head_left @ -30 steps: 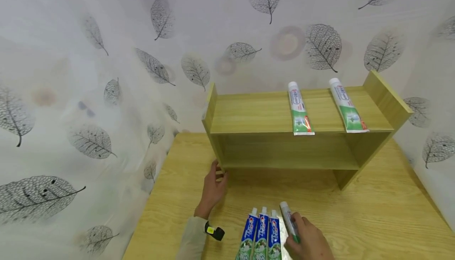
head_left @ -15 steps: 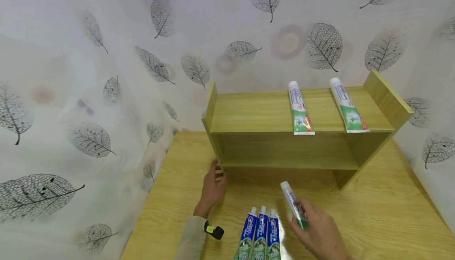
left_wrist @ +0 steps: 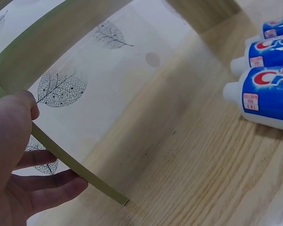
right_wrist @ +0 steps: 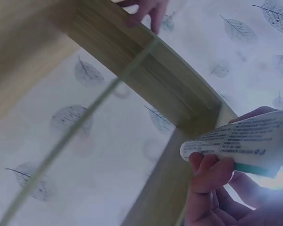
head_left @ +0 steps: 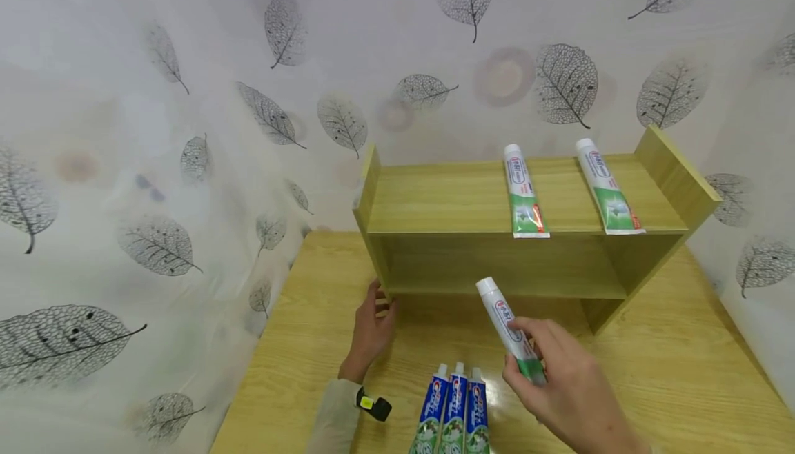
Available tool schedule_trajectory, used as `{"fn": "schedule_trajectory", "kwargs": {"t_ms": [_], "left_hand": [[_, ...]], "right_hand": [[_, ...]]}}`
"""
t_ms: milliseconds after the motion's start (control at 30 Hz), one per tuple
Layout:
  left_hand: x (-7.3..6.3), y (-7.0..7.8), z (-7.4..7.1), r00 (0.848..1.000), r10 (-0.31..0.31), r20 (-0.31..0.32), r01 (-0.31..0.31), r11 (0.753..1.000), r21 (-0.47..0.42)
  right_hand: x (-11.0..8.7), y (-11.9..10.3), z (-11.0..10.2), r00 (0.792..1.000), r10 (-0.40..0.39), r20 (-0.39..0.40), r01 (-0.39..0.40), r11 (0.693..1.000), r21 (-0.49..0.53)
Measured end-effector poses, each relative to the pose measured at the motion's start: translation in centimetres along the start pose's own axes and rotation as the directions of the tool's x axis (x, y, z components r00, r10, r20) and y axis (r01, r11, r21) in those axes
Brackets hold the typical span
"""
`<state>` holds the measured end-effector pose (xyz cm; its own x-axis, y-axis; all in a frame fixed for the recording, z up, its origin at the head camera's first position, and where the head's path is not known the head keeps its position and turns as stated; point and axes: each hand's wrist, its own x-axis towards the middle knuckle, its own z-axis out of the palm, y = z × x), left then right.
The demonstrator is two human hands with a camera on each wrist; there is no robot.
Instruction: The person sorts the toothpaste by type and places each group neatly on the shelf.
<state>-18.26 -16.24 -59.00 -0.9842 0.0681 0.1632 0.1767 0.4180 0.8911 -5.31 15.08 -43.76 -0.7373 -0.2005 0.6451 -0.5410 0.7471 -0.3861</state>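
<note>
In the head view my right hand (head_left: 568, 378) pinches a white and green toothpaste tube (head_left: 502, 314) between thumb and fingers. Its white cap points up and left, in front of the wooden shelf (head_left: 435, 199). The right wrist view shows the back of this toothpaste tube (right_wrist: 245, 141), covered in small print. My left hand (head_left: 371, 330) grips the lower left side of the shelf; in the left wrist view its thumb and fingers lie on either side of the panel edge (left_wrist: 66, 157). Two similar tubes, the left toothpaste tube (head_left: 524, 188) and the right toothpaste tube (head_left: 605, 188), lie on the shelf's upper board.
Three blue and green Crest toothpaste tubes (head_left: 455, 409) lie side by side on the wooden table (head_left: 671, 371), caps toward the shelf. Leaf-patterned covering (head_left: 186, 199) encloses the table behind and at the sides. A dark band (head_left: 375, 403) circles the left wrist.
My right hand has lifted the white and green toothpaste tube off the table beside the Crest tubes and brought it up toward the shelf. The left hand stays on the shelf's side.
</note>
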Motion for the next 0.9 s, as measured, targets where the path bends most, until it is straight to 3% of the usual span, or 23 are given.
{"fn": "schedule_trajectory", "kwargs": {"t_ms": [167,467,733,900], "left_hand": [[0.1,0.0,0.1,1.000,0.003,-0.024,-0.003,1.000,-0.024],[0.3,0.2,0.2,0.998,-0.014,-0.062,0.012,1.000,-0.023],[0.4,0.3,0.3,0.998,-0.016,-0.067,0.014,1.000,-0.028],[0.5,0.3,0.5,0.997,-0.024,-0.075,0.023,1.000,-0.020]], "right_hand": [[1.7,-0.1,-0.9,0.994,-0.087,-0.060,0.089,0.996,0.033],[3.8,-0.1,-1.3,0.990,-0.109,-0.087,0.111,0.994,0.012],[6.3,-0.5,-1.9,0.991,-0.102,-0.086,0.103,0.995,0.007],[8.7,-1.5,-2.0,0.998,-0.042,-0.050,0.042,0.999,0.009]]}}
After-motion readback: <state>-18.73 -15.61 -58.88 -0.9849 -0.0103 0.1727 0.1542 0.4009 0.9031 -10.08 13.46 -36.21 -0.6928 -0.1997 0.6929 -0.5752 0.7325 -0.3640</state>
